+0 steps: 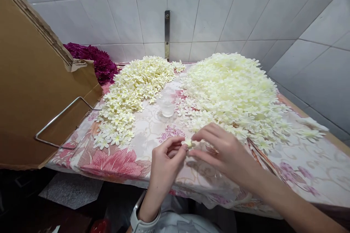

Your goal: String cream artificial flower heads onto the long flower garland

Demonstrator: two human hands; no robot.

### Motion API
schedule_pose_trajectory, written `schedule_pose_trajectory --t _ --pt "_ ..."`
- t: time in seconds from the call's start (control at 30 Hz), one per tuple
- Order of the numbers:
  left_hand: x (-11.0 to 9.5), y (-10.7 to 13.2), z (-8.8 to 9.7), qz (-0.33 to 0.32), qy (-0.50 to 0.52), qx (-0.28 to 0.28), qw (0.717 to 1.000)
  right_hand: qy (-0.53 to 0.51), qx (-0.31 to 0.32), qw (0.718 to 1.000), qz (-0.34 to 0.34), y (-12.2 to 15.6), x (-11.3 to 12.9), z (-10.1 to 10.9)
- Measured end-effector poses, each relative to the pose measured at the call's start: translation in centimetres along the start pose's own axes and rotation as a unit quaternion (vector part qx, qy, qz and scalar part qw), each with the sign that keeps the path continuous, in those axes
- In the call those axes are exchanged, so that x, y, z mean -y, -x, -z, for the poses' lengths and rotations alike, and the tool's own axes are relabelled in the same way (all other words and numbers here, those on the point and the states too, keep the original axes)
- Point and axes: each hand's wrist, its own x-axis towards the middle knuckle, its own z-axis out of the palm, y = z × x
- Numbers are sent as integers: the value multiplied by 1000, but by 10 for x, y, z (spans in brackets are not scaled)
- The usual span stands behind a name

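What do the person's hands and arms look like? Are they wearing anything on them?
Both the left hand and the right hand are bare, with no gloves. The left wrist wears a watch with a smooth, whitish band. The right wrist has nothing on it, and no sleeve shows on that forearm.

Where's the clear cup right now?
Head view, near the centre: the cup stands on the cloth between the two white flower piles, beyond the left hand.
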Motion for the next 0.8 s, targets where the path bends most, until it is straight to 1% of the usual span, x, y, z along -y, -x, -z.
schedule_pose_trajectory --t 0.07,0.1,0.2,0.27,0.33,0.4,0.47,0.53,0.7,0.8 --pt "-1 0 2 3 15 14 1000 -30 3 999 -11 6 7 -9" --pt "-2 0 3 4 23 25 999 -47 -8 998 -33 8 8 -12" --pt "-2 -1 6 5 38 60 997 -125 -31 983 -132 12 8 -16" --pt "-2 0 7 2 41 75 996 -195 -28 958 -209 13 9 -15" --pt "-2 1 8 -8 40 83 996 -272 -22 922 -276 14 11 -15" --pt "-2 2 8 -23 31 83 996 -333 -22 888 -315 15 13 -15" --pt "-2 3 7 -41 16 77 996 -366 -24 870 -329 16 14 -17" --pt "-1 4 6 -55 6 60 997 -367 -34 868 -333 18 14 -19" --pt "2 4 3 -71 3 7 997 -264 -105 898 -337 19 13 -21" --pt "3 3 2 -71 4 -8 997 -278 -102 895 -334 17 13 -18"
